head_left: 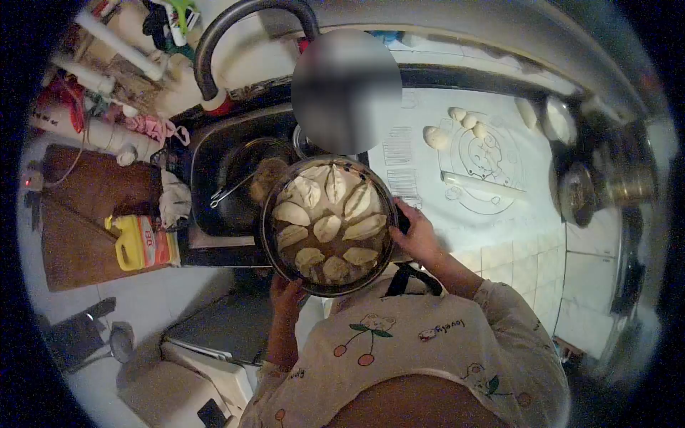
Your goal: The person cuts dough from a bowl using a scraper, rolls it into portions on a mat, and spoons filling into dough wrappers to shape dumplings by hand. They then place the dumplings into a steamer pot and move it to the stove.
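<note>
A round, dark-rimmed pan (335, 290) is held in front of my body, over the near edge of the counter. Pale dumplings (327, 228) lie in it, several in a ring with one in the middle. My right hand (416, 237) grips the pan's right rim, thumb on the edge and the other fingers partly hidden. At the lower left, my left hand (287, 292) is closed on the rim, with most of its fingers under the pan.
A black sink (207, 182) with a curved faucet (205, 68) lies behind on the left. To the right, a white mat (421, 185) bears dough pieces (479, 130) and a rolling pin (485, 187). A yellow bottle (130, 244) stands at the left.
</note>
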A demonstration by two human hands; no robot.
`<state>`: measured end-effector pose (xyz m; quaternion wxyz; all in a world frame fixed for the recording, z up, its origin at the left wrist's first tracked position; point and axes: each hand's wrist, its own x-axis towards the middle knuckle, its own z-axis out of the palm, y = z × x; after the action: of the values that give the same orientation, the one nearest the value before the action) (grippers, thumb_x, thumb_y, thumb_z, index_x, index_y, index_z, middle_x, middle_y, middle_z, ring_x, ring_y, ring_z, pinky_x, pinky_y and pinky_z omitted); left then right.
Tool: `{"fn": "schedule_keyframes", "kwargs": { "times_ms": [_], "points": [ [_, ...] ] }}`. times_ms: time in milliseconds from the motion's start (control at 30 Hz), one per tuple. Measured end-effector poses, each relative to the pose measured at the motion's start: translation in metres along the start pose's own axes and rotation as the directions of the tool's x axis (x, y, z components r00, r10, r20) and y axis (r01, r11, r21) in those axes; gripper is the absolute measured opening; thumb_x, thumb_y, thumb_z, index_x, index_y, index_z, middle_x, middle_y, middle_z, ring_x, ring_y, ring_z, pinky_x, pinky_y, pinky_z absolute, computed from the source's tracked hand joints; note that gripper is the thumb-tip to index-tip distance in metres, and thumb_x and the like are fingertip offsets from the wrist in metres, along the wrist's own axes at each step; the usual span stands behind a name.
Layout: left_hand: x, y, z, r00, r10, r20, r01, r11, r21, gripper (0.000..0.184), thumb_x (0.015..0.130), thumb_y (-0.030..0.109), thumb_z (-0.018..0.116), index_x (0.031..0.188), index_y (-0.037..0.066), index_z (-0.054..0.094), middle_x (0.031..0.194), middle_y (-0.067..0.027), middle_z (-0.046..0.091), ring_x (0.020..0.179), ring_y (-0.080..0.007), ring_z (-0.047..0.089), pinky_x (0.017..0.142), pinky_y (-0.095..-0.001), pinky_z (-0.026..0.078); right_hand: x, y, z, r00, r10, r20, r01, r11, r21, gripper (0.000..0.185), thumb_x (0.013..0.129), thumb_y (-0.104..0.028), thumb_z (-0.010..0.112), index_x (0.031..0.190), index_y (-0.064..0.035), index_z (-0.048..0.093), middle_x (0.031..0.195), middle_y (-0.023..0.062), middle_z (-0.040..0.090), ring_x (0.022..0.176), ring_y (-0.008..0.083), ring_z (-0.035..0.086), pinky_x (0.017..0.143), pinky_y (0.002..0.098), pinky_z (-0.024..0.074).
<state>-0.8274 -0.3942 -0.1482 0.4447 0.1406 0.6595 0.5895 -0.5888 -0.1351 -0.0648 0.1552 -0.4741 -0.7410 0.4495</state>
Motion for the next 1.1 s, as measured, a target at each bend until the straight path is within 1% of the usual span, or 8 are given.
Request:
{"fn": "schedule_keyframes", "kwargs": {
  "times_ms": [67,333,367,400,467,700,967,1100],
  "points": [
    [-0.005,0.054,0.021,0.982,-0.183,-0.043,0.171,0.963,-0.208,0.053,0.073,0.004,0.064,0.122,0.008,0.045,0.107,-0.0065,0.058,0.088,-0.0172,0.060,0.069,-0.0282,0.052,-0.008,-0.001,0.005,0.998,0.010,-0.056,-0.008,0.999,0.036,0.061,0.073,-0.014,0.064,0.130,-0.0079,0.043,0.111,0.0206,0.056,0.102,0.0333,0.054,0.091,0.0385,0.0425],
    [0.018,0.099,-0.030,0.992,0.019,0.125,-0.028,0.997,0.069,0.057,0.070,0.005,0.064,0.124,0.005,0.045,0.111,-0.0054,0.056,0.100,-0.0176,0.053,0.081,-0.0300,0.046,-0.078,-0.048,0.001,0.948,0.034,-0.316,0.013,0.989,0.146,0.057,0.076,-0.015,0.067,0.127,-0.0040,0.046,0.104,0.0158,0.056,0.092,0.0210,0.055,0.081,0.0305,0.0452],
    [-0.007,0.149,0.023,0.980,0.181,0.082,-0.194,0.960,0.200,0.057,0.069,0.006,0.064,0.123,0.005,0.046,0.111,-0.0049,0.056,0.097,-0.0170,0.054,0.076,-0.0292,0.046,-0.090,-0.059,-0.006,0.942,0.022,-0.334,0.011,0.995,0.095,0.057,0.076,-0.016,0.068,0.128,-0.0045,0.046,0.105,0.0148,0.056,0.089,0.0194,0.055,0.076,0.0286,0.0467],
    [-0.021,0.166,0.029,0.976,0.180,0.119,-0.202,0.957,0.207,0.057,0.068,0.007,0.064,0.123,0.004,0.047,0.110,-0.0043,0.056,0.093,-0.0164,0.054,0.072,-0.0284,0.046,-0.109,-0.078,-0.016,0.923,0.103,-0.371,-0.024,0.977,0.213,0.059,0.069,-0.018,0.067,0.123,-0.0038,0.049,0.103,0.0214,0.057,0.095,0.0362,0.056,0.086,0.0392,0.0446],
    [-0.020,0.169,-0.002,0.966,0.004,0.259,-0.042,0.989,0.143,0.058,0.066,0.009,0.063,0.122,0.004,0.048,0.108,-0.0030,0.056,0.086,-0.0152,0.055,0.063,-0.0268,0.046,-0.140,-0.085,-0.022,0.883,0.111,-0.455,-0.006,0.974,0.225,0.056,0.070,-0.020,0.066,0.122,-0.0059,0.050,0.097,0.0215,0.059,0.091,0.0352,0.056,0.082,0.0400,0.0458],
    [-0.165,0.253,0.007,0.906,-0.035,0.423,-0.075,0.968,0.240,0.051,0.069,0.009,0.060,0.118,0.002,0.049,0.098,-0.0040,0.056,0.075,-0.0140,0.056,0.057,-0.0246,0.045,-0.325,-0.173,-0.058,0.776,0.249,-0.579,-0.187,0.968,0.165,0.057,0.069,-0.020,0.069,0.123,-0.0107,0.052,0.097,0.0145,0.059,0.080,0.0231,0.059,0.071,0.0302,0.0489],
    [-0.341,0.267,0.302,0.711,-0.258,0.654,-0.067,0.901,0.428,0.042,0.073,0.008,0.057,0.114,0.001,0.050,0.097,-0.0073,0.059,0.080,-0.0163,0.059,0.065,-0.0261,0.050,-0.519,-0.078,-0.311,0.567,0.384,-0.729,-0.274,0.922,0.273,0.054,0.067,-0.025,0.068,0.116,-0.0059,0.057,0.089,0.0188,0.062,0.083,0.0317,0.060,0.075,0.0374,0.0487],
    [-0.347,0.252,0.389,0.633,-0.402,0.661,-0.085,0.814,0.575,0.049,0.070,0.011,0.061,0.117,0.003,0.049,0.101,-0.0097,0.060,0.085,-0.0195,0.061,0.070,-0.0313,0.052,-0.544,-0.030,-0.323,0.416,0.495,-0.763,-0.285,0.868,0.407,0.052,0.068,-0.009,0.068,0.119,-0.0054,0.056,0.092,0.0104,0.061,0.081,0.0165,0.059,0.074,0.0275,0.0476]
  ]
}}
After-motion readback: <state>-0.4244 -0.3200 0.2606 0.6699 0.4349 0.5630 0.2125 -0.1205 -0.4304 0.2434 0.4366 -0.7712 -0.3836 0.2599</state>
